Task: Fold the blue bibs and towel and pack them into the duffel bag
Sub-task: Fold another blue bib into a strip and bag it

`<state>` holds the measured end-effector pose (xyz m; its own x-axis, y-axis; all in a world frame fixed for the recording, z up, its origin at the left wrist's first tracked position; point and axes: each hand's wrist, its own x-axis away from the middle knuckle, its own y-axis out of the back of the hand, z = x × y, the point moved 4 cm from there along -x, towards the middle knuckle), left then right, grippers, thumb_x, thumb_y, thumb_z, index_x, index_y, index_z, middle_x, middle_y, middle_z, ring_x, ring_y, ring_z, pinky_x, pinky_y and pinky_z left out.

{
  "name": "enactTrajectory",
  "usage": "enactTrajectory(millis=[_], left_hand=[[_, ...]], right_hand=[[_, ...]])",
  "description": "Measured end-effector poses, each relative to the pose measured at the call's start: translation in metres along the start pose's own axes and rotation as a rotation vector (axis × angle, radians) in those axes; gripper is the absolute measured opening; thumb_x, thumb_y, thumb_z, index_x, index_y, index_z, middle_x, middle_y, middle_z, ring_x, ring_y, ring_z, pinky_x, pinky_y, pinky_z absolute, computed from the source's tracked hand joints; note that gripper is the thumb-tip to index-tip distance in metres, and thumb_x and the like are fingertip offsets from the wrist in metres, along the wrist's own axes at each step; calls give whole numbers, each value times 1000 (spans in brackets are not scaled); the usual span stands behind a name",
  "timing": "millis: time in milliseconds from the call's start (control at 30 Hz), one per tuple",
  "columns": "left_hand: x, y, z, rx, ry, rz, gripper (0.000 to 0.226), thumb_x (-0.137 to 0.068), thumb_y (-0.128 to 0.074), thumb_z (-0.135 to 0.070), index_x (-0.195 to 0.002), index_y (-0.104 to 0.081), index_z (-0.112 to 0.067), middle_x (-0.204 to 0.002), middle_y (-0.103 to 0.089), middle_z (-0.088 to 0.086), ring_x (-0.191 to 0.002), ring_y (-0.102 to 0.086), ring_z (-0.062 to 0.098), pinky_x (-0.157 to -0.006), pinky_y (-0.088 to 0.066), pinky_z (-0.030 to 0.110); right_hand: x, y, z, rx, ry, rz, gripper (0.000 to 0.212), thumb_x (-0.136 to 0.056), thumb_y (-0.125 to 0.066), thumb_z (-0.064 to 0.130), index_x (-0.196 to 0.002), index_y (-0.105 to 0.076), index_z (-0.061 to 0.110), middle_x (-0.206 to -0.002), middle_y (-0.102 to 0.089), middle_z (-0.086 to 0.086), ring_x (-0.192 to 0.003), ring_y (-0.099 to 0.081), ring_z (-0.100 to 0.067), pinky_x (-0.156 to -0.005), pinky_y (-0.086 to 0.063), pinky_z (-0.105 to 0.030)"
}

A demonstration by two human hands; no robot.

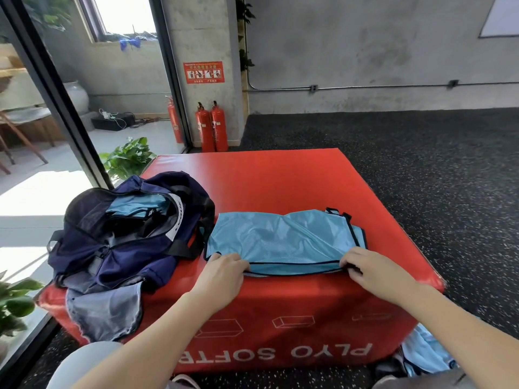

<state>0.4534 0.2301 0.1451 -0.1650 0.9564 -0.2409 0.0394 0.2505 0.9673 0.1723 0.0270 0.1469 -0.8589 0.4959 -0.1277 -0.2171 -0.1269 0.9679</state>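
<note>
a light blue bib point(283, 237) lies flat on top of the red plyo box point(280, 181), serving here as the bench, with its long axis running left to right across the person's front. its near hem faces the person, and both hands sit on that hem at opposite ends. the left hand point(224, 269) rests on the near left corner with fingers curled over the edge, and seems to be gripping the cloth. the right hand point(365, 266) is at the near right corner, its fingers bent around the black-trimmed edge in what looks like a pinch. the hands are set wide apart, about the bib's full width.

the navy duffel bag point(126, 234) sits open just to the left of the bib, almost touching it, so the left hand is the nearer one to it. blue fabric already shows inside the bag's mouth. more light blue cloth point(424, 352) hangs low at the right of the box, near the floor.

judging from the grip, the next move is likely a fold away from the person, across the short axis, before the bundle goes left into the bag.
</note>
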Motion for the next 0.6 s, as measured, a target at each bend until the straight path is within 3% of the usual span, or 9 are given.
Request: enactTrajectory(millis=[133, 267, 333, 400, 467, 600], left_hand=[[-2, 6, 14, 56, 13, -129, 27, -78, -71, -2, -90, -77, -24, -85, -62, -5, -71, -64, 20, -69, -40, 29], [-3, 18, 25, 43, 72, -70, 31, -81, -70, -2, -95, -76, -29, -93, -63, -8, -90, -61, 19, -76, -29, 31], [0, 23, 31, -25, 105, 5, 31, -85, -65, -7, -98, -76, -32, -97, -65, -11, -99, -56, 18, -79, -25, 32], [2, 35, 39, -32, 151, -38, 26, -81, -70, -12, -90, -77, -36, -89, -66, -13, -93, -57, 16, -78, -25, 33], [1, 53, 44, -12, 190, -109, 24, -79, -69, -16, -87, -78, -37, -88, -68, -13, -93, -61, 14, -80, -28, 33], [-11, 113, 47, 166, 221, -218, 28, -81, -58, -14, -92, -81, -25, -94, -70, -8, -93, -67, 18, -91, -48, 40]], right_hand=[[-2, 2, 5, 227, 201, -121, 33, -69, -79, -4, -93, -76, 19, -92, -62, 3, -80, -65, -20, -68, -56, -32], [-2, 11, 11, 310, 228, -152, 30, -58, -85, 3, -82, -77, 19, -83, -63, 4, -74, -64, -19, -65, -56, -29], [1, 18, 10, 293, 193, -162, 19, -63, -82, 13, -78, -75, 22, -80, -62, 7, -73, -64, -17, -63, -55, -29], [3, 27, 7, 245, 146, -178, 8, -71, -80, 24, -77, -75, 24, -79, -62, 8, -74, -65, -16, -64, -56, -31], [4, 41, 4, 184, 59, -176, 10, -81, -78, 32, -80, -76, 22, -83, -63, 8, -81, -65, -17, -72, -55, -34], [1, 91, 5, 66, -65, -249, 14, -90, -73, 30, -85, -74, 16, -92, -61, 6, -86, -61, -14, -84, -50, -34]])
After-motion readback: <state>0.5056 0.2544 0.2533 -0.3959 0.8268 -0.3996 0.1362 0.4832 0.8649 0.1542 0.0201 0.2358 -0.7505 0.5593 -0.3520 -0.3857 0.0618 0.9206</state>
